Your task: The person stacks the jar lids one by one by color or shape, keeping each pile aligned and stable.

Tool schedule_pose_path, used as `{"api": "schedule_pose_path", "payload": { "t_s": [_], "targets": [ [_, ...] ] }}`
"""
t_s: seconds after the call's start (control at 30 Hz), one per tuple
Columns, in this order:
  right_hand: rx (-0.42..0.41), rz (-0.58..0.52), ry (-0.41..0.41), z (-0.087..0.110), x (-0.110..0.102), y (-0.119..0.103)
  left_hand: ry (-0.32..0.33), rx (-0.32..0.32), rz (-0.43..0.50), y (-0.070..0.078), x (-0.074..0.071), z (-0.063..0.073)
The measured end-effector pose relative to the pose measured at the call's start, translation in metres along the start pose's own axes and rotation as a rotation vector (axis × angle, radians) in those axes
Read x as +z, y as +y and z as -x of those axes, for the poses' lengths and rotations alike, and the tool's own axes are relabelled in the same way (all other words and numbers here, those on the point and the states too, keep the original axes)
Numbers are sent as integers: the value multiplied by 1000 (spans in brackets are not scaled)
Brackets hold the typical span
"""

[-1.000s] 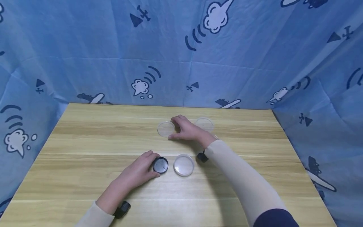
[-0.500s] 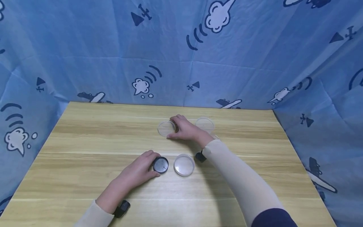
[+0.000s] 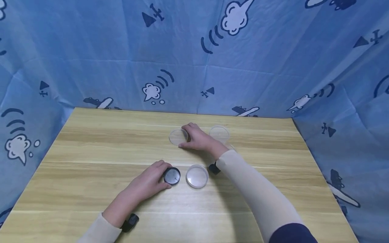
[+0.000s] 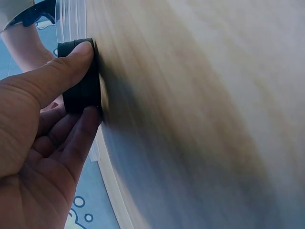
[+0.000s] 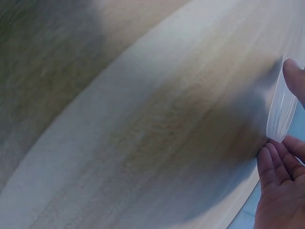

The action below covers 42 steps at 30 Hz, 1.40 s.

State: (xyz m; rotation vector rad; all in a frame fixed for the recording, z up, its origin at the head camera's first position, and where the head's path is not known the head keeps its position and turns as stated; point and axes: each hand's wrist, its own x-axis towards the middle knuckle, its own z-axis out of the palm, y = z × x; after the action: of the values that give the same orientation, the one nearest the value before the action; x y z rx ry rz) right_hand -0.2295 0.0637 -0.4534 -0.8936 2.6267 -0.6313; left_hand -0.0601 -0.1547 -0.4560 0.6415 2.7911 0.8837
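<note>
My left hand [image 3: 150, 182] grips a short black round container [image 3: 172, 176] by its side, with the thumb on one side and the fingers on the other. Its flat top looks grey and shiny in the head view. In the left wrist view the black wall of the container [image 4: 83, 90] sits right at the wood. Farther back, my right hand [image 3: 199, 139] holds a clear shallow round dish, like a petri dish [image 3: 177, 137], by its right edge. The right wrist view has the rim of this dish [image 5: 280, 114] between thumb and fingertips, close to the tabletop.
Just right of the black container stands another clear round dish [image 3: 197, 177]. A third clear dish [image 3: 219, 134] lies beyond the right forearm, and a clear rim [image 3: 232, 147] peeks out beside the sleeve. Blue patterned cloth [image 3: 182, 50] rises behind the wooden table [image 3: 100, 141].
My right hand has shifted very slightly left at the dish's edge. The left hand keeps its grip on the black container, and the other dishes stay where they were.
</note>
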Motion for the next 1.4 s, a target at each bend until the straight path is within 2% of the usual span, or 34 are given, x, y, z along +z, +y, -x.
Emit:
{"api": "schedule_pose_path", "payload": {
  "t_s": [0.57, 0.83, 1.07, 1.4],
  "targets": [
    [5, -14, 8, 6, -2, 4, 7, 16, 3, -2, 1, 0],
    [4, -23, 17, 17, -2, 6, 11, 27, 6, -2, 0, 0],
    [19, -35, 39, 25, -2, 8, 3, 13, 10, -1, 0, 0],
    [27, -18, 67, 44, -11, -5, 4, 2, 15, -1, 0, 0]
  ]
}}
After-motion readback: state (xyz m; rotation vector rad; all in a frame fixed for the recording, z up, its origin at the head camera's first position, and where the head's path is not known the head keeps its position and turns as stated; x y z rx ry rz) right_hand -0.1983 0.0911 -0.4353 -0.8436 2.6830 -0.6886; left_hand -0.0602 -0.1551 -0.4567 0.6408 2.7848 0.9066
